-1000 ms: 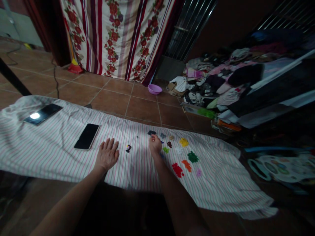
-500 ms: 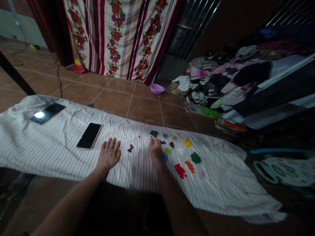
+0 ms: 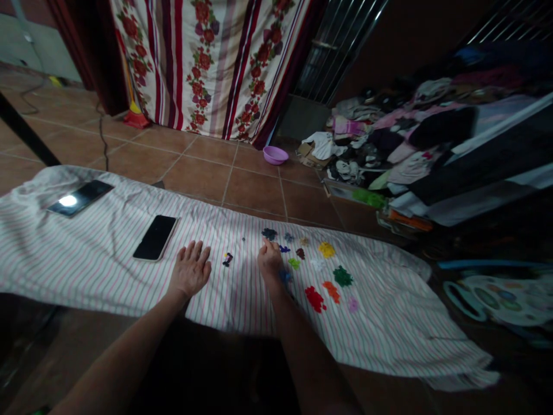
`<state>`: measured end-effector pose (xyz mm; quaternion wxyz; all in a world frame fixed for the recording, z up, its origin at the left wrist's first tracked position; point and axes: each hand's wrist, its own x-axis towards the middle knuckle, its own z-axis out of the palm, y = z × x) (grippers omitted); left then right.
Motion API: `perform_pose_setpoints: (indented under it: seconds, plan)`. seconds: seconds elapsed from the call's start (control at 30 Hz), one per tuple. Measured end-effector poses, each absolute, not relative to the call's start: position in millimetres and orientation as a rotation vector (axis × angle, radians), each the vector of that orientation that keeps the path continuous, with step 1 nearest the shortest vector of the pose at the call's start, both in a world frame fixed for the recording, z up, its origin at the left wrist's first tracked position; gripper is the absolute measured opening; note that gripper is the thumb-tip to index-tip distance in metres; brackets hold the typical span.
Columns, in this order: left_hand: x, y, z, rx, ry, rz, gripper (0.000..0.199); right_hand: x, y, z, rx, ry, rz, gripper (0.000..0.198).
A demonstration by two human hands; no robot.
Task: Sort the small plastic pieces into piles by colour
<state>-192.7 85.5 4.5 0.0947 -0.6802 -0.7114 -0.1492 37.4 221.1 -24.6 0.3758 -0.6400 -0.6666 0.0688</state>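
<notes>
My left hand [image 3: 191,270] lies flat on the striped cloth [image 3: 142,288], fingers spread, holding nothing. Just right of it is a small dark cluster of bits [image 3: 227,259] with yellow and pink parts. My right hand [image 3: 270,259] has its fingers curled in, the index fingertip close to a pile of tiny dark grey pieces [image 3: 269,234]; anything pinched there is too small to make out. Around it lie little piles of pieces: purple [image 3: 284,249], lime green [image 3: 294,263], brown [image 3: 300,253] and blue [image 3: 285,276], partly covered by the wrist. A single grey piece [image 3: 243,239] sits between the hands.
Farther right are red [image 3: 315,299], orange [image 3: 332,291], dark green [image 3: 343,275] and yellow piles [image 3: 326,249]. Two phones, a near one [image 3: 155,238] and a far one [image 3: 80,198], lie at left. Beyond stand a purple basin [image 3: 275,155] and a clothes heap [image 3: 389,132].
My right hand has shifted slightly left, its index finger now reaching out a little more near the dark grey pile. My left hand stays flat in place.
</notes>
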Motion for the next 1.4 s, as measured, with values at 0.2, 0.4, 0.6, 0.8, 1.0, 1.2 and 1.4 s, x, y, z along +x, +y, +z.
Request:
perform_pose_setpoints:
  seconds: [0.2, 0.4, 0.6, 0.8, 1.0, 1.2, 1.4]
  plan:
    - [-192.8, 85.5, 3.1, -2.009, -2.103, -0.468, 0.048, 39.9, 223.6, -24.4, -1.525, -1.725, 0.2, 0.037]
    - [-192.9, 85.2, 2.0, -2.002, -2.078, -0.452, 0.047, 20.6, 226.5, -17.7, -1.446, -1.788, 0.338, 0.034]
    - [-192.2, 85.6, 0.0, -2.0, -2.08, -0.454, 0.047, -8.9, 224.5, -14.4, -1.363, -1.938, 0.477, 0.027]
    - [-191.4, 85.7, 1.3, -2.009, -2.113, -0.497, 0.047, -14.2, 223.2, -16.4, -1.526, -1.948, 0.414, 0.022]
    - [-191.8, 85.4, 3.1, -2.029, -2.142, -0.555, 0.048, -13.8, 215.3, -18.6, -1.502, -1.897, 0.364, 0.016]
    - [-192.3, 85.4, 2.0, -2.032, -2.144, -0.543, 0.048, -1.2, 213.3, -15.7, -1.445, -1.813, 0.492, 0.016]
    - [-192.4, 84.8, 4.8, -2.023, -2.14, -0.526, 0.048, 16.3, 212.2, -12.4, -1.454, -1.658, 0.653, 0.024]
